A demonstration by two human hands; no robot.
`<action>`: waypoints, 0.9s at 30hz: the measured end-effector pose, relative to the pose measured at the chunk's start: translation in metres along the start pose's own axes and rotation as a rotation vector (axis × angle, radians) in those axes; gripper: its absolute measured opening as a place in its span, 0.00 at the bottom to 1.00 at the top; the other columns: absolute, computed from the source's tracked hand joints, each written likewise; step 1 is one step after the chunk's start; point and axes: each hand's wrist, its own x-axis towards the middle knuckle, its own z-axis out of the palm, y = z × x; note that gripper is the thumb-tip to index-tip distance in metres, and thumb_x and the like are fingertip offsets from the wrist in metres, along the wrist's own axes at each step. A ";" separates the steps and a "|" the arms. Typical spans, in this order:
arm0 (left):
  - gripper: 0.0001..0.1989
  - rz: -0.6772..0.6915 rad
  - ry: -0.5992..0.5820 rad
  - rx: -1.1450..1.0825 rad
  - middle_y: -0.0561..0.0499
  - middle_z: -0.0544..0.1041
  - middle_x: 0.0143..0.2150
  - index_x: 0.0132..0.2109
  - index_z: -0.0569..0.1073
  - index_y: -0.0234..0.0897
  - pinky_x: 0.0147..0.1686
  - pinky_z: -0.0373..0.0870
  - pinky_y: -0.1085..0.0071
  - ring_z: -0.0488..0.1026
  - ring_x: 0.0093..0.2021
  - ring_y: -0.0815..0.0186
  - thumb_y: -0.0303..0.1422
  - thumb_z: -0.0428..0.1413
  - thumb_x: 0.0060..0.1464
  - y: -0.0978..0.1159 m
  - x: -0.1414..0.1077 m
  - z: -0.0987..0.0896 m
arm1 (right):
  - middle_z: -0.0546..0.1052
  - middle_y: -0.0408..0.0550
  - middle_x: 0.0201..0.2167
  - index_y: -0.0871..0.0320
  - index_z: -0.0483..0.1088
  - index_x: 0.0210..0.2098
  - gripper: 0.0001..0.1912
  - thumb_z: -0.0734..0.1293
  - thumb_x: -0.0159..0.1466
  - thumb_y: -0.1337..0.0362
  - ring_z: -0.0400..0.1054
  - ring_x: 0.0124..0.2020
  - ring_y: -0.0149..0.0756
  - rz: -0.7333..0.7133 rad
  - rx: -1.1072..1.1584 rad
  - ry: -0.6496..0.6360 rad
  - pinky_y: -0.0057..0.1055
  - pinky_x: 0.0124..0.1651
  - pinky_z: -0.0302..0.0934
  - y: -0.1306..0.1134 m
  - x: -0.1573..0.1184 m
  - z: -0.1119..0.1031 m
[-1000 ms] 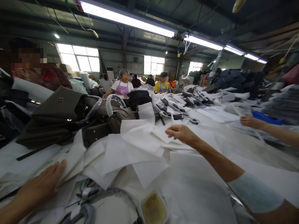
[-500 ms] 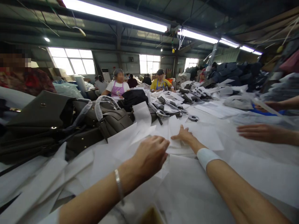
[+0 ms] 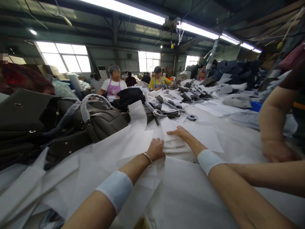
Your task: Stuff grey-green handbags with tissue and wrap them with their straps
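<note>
My left hand is closed, fingers curled downward at the left side of a small stack of white paper sheets. What its fingertips hold, if anything, is hidden. Across the upper part of that stack lies my right hand, thumb side toward the left, gripping the sheets; its far fingers are partly out of sight. A large white sheet lies flat below both hands. Left of my left hand, more loose white sheets overlap one another. Pale cuffs cover part of both my forearms, and a bracelet circles my left wrist.
Dark handbags with wrapped handles pile up at the left. A grey roll and heaped bag parts lie beyond the stack. A co-worker's arm reaches in at the right. Two people in aprons sit across the table.
My left hand has moved forward and down to the stack's edge. My right hand's spread fingers have closed onto the sheets. The co-worker at the right has leaned in closer.
</note>
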 end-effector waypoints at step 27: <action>0.10 -0.351 1.016 -1.439 0.44 0.77 0.39 0.45 0.73 0.34 0.52 0.68 0.63 0.74 0.46 0.58 0.28 0.56 0.54 -0.044 -0.053 -0.136 | 0.77 0.53 0.49 0.59 0.72 0.47 0.22 0.74 0.55 0.59 0.71 0.51 0.43 -1.245 0.952 0.908 0.44 0.58 0.60 -0.146 -0.234 -0.158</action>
